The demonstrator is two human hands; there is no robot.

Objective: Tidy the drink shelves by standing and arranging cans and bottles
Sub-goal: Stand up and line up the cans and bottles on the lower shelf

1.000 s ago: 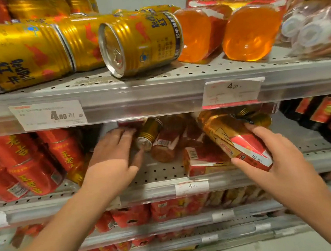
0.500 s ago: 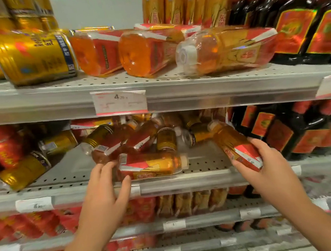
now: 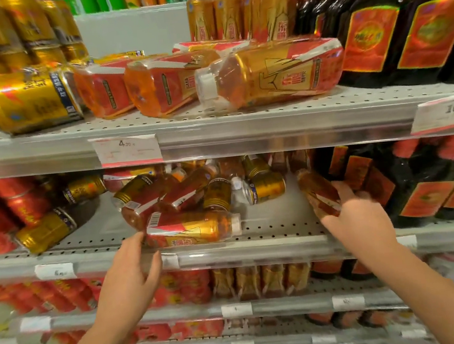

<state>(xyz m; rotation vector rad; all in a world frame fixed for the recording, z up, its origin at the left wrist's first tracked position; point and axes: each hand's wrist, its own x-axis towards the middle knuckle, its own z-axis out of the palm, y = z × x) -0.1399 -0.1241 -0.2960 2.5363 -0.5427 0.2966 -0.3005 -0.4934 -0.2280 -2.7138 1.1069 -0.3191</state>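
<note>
Metal shop shelving in several tiers, seen from the front. On the upper shelf (image 3: 243, 120): tall dark bottles (image 3: 371, 38) standing at right, amber bottles (image 3: 274, 73) toppled on their sides in the middle, gold cans (image 3: 31, 104) lying at left. On the middle shelf (image 3: 275, 222): red cans (image 3: 15, 203) at left, then a jumbled heap (image 3: 194, 191) of fallen bottles and cans. Bare left hand (image 3: 128, 278) raised at the shelf edge, fingers spread and holding nothing, fingertips just beside the base end of a front bottle (image 3: 192, 228) lying on its side. Further right, the right hand (image 3: 360, 217), fingers wrapped around a tilted bottle (image 3: 319, 193) over the middle shelf, upper end leaning back and left. Blurred price tag (image 3: 126, 149) on the upper rail.
</note>
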